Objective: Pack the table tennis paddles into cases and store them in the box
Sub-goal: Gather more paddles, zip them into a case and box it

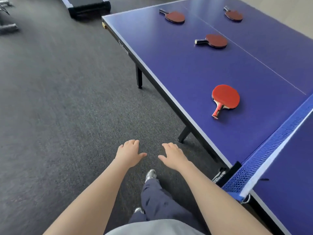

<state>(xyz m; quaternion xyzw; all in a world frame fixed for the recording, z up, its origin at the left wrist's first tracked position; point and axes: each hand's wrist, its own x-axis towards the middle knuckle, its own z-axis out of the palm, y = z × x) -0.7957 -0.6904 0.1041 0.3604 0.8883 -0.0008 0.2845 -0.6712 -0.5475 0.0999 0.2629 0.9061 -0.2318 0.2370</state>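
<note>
Up and right of the fingers (pixel 133 143), four paddles (pixel 226 98) lie on the table (pixel 169 68), none close. The left hand (pixel 129 154) and right hand (pixel 175 157) are loose and hold nothing. No case shows, so a paddle may get stored bare. A fast grab could knock one off.

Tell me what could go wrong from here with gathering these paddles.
1. The nearest paddle is close, but the far left paddle and far right paddle lie well up the table and might get missed.
2. The left hand and right hand hold nothing and no cases show, so paddles may get stacked bare.
</note>
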